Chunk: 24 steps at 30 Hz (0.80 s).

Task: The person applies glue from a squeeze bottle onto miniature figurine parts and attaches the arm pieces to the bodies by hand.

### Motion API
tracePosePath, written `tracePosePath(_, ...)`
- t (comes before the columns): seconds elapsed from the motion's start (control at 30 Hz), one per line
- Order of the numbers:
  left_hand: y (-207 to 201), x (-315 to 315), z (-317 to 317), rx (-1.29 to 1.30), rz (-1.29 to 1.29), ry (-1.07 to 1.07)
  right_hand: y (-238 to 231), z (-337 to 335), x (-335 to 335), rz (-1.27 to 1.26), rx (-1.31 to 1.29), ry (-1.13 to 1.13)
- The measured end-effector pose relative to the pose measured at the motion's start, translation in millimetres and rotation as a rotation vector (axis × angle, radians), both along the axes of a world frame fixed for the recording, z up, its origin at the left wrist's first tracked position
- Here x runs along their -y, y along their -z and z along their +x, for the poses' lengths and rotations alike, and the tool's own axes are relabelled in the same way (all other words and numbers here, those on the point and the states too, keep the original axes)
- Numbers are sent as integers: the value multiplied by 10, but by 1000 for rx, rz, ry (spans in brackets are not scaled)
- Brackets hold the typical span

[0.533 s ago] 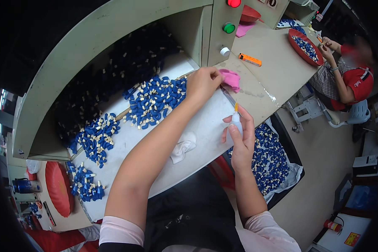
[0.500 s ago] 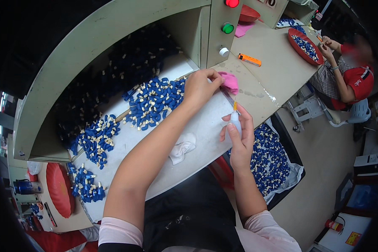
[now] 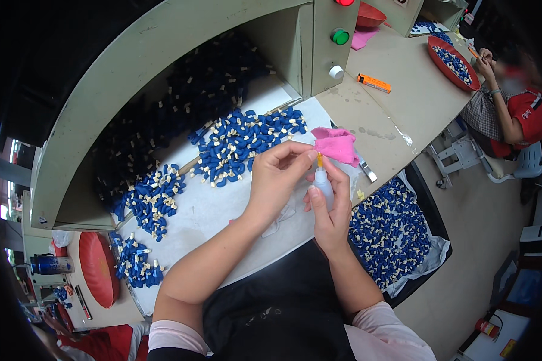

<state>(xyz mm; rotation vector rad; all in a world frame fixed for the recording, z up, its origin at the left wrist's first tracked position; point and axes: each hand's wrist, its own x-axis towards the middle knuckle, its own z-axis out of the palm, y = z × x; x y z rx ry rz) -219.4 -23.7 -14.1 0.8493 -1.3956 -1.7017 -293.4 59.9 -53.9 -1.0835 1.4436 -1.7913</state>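
My left hand [image 3: 278,180] pinches a pink cloth [image 3: 337,146] between thumb and fingers. The cloth touches or nearly touches the yellow tip of a small pale squeeze bottle [image 3: 323,185]. Wrapped around that bottle is my right hand [image 3: 333,218], holding it upright with the tip upward. Both hands are above a white work sheet [image 3: 199,222] on the bench. Beyond my left hand lies a heap of small blue pieces with cream ends [image 3: 235,144]. A flat metal tool [image 3: 367,170] lies beside the pink cloth, partly covered by it.
A metal cabinet [image 3: 78,120] arches over more blue pieces. A black tray [image 3: 442,231] lined with white sheeting stands at the right. An orange marker-like stick [image 3: 374,83] lies on the bench. Red bowls [image 3: 98,271] stand around. A person in red [image 3: 527,117] works at the right.
My left hand has lifted the pink cloth off the bench and brought it to the bottle tip. My right hand has moved slightly left with the bottle. The whole view has shifted slightly.
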Motion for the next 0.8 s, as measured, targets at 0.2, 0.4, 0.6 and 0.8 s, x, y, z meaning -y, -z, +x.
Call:
tracePosePath(0.2,48,-16,35,159,-482,-102,-13,-18,-14,21,-311,94)
tracePosePath(0.4,37,-3,58,0,-88,-20,-62,-24,-16,-33,-501,124)
tracePosePath(0.6,-8,7,67,-97,283,115,-106,-36,-63,-60,-441,106)
tracePosePath(0.8,-38,-72,-29,-192,469,81,-141,-57,-6,-77,-509,190)
